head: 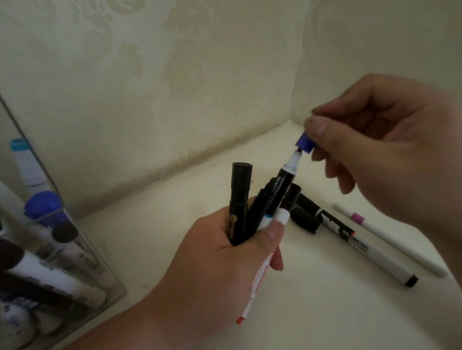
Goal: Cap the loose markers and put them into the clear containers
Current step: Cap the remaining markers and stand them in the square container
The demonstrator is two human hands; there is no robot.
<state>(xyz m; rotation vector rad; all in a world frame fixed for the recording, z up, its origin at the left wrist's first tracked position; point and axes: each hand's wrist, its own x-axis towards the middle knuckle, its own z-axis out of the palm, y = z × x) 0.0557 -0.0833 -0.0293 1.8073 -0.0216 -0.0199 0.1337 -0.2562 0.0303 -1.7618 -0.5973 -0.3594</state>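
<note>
My left hand (227, 265) grips a bundle of several markers (242, 213), mostly black ones and a white one with red print and a red end. One black marker (281, 181) sticks up from the bundle with its white tip bared. My right hand (379, 145) pinches a small blue cap (304, 143) right at that tip. A clear container (62, 260) at the left edge holds several capped markers. On the table lie a white marker with black ends (363, 247) and a thin white pen with a pink band (388, 236).
The pale table surface (169, 216) meets patterned cream walls (160, 79) in a corner just behind my hands. A taller clear container wall (3, 100) rises at the far left behind the marker box.
</note>
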